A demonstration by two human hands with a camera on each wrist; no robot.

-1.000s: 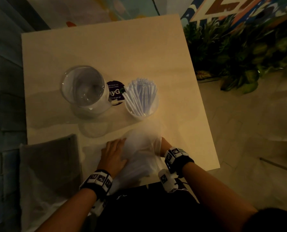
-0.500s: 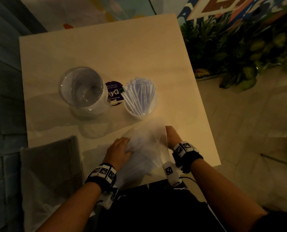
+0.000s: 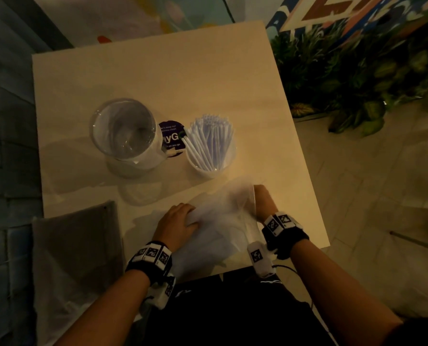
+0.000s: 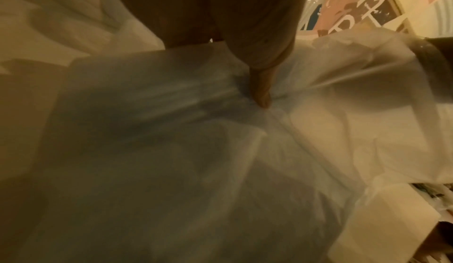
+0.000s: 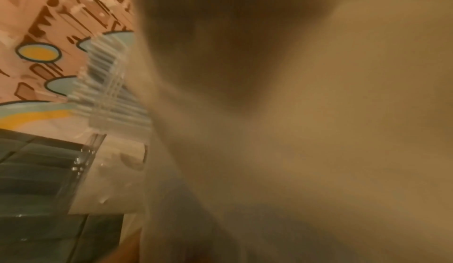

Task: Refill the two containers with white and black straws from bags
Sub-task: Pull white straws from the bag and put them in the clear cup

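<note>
A translucent white plastic bag (image 3: 222, 228) lies at the table's near edge. My left hand (image 3: 180, 221) grips its left side with curled fingers; in the left wrist view the thumb (image 4: 259, 85) digs into the film (image 4: 196, 151). My right hand (image 3: 262, 201) holds the bag's right edge, with its fingers hidden behind the film. Beyond the bag stand an empty clear container (image 3: 124, 136) on the left and a small cup (image 3: 203, 171) packed with white straws (image 3: 210, 146) on the right. In the right wrist view, bag film (image 5: 294, 151) fills most of the picture and the white straws (image 5: 110, 92) show at the left.
A grey bag (image 3: 75, 258) lies on a seat at the table's near left corner. A round purple sticker (image 3: 171, 138) sits between the two containers. Leafy plants (image 3: 357, 78) stand to the right of the beige table (image 3: 158, 71). Tiled floor lies at the right.
My right hand has slid forward along the bag's right edge, toward the straw cup. My left hand's fingers have curled into the bag's left side.
</note>
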